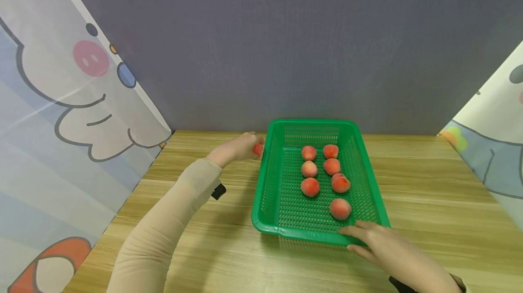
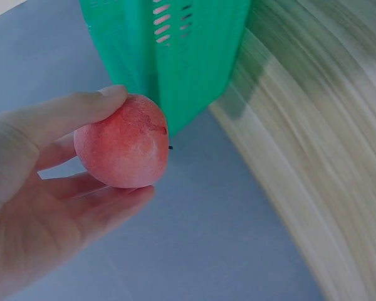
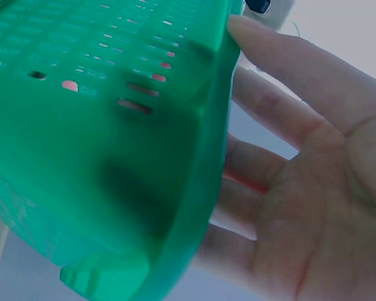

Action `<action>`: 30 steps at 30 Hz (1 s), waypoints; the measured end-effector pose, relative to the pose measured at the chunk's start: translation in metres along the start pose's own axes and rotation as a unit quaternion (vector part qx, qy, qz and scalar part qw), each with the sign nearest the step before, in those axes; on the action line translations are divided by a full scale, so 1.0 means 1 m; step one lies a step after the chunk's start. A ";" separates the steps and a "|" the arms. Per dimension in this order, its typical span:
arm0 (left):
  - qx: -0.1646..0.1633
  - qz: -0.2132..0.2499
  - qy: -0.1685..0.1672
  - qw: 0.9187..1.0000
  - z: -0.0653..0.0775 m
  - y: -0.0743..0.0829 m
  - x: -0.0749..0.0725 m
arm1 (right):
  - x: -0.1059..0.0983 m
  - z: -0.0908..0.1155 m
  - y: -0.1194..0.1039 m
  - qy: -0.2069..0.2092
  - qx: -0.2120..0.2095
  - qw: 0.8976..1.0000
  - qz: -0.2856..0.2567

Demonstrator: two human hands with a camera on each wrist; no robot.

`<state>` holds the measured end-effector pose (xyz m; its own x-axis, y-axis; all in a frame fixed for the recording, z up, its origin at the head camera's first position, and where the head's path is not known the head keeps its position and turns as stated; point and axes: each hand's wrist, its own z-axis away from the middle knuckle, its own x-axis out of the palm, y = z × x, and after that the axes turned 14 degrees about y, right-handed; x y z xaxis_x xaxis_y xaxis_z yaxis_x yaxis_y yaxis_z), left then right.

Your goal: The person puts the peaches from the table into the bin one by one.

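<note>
My left hand (image 1: pixel 242 146) holds a peach (image 2: pixel 125 144) between thumb and fingers, just outside the left rim of a green plastic basket (image 1: pixel 310 235). The left wrist view shows this fruit whole, red with a small dark mark, beside the basket's wall. My right hand (image 1: pixel 386 248) grips the basket's rim at the near right corner, thumb on the outside and fingers over the edge. Inside lie several more peaches (image 1: pixel 310 187) in two loose rows, and one peach (image 1: pixel 340 209) sits nearest the right hand.
The basket stands on a wood-grain table (image 1: pixel 220 234) close to a grey back panel (image 1: pixel 261 47). Cartoon-printed sheets (image 1: pixel 53 156) border the table at left and right. Dark wrist straps show on both arms.
</note>
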<state>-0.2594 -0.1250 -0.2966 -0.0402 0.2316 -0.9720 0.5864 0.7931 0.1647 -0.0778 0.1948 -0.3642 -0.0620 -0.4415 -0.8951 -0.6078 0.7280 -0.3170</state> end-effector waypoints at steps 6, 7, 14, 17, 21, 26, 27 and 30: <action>0.018 -0.018 -0.001 1.000 -0.003 0.013 -0.005 | 0.000 0.000 0.000 -0.004 0.003 1.000 -0.001; 0.018 -0.018 -0.005 1.000 -0.003 0.015 -0.006 | 0.000 0.000 0.000 -0.004 0.001 1.000 -0.001; 0.008 -0.004 -0.033 0.999 -0.009 0.032 -0.009 | 0.000 0.000 0.000 -0.002 -0.001 1.000 0.003; 0.008 0.006 -0.041 0.999 -0.012 0.040 -0.009 | -0.001 0.000 0.000 -0.001 0.000 1.000 0.005; 0.015 0.007 -0.047 0.999 -0.015 0.050 -0.010 | 0.000 0.000 0.000 0.000 0.000 1.000 0.006; 0.022 0.006 -0.063 0.998 -0.018 0.061 -0.008 | 0.000 0.000 0.001 -0.002 0.002 1.000 0.006; 0.023 0.007 -0.067 0.998 -0.019 0.063 -0.007 | 0.000 0.000 0.000 -0.001 0.003 1.000 0.006; 0.030 0.004 -0.074 0.997 -0.020 0.070 -0.006 | 0.000 0.000 0.001 0.001 0.000 1.000 0.005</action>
<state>-0.2347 -0.0598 -0.2755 0.0824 0.1481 -0.9855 0.6343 0.7549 0.1664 -0.0784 0.1956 -0.3645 -0.0685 -0.4353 -0.8977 -0.6079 0.7317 -0.3085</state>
